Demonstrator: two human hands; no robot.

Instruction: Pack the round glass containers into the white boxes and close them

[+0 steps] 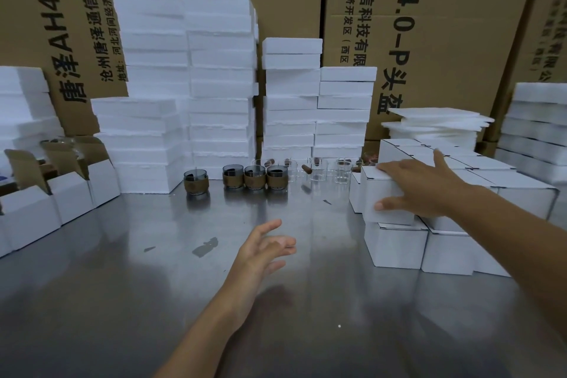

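The right hand clasped a closed white cardboard box on the stack at 2 o'clock, thumb low, fingers over its top. The left hand hovered splayed and empty above the steel table. From it, 4 grey, brown-banded round glass containers stood at 12 o'clock, nearer the left hand.
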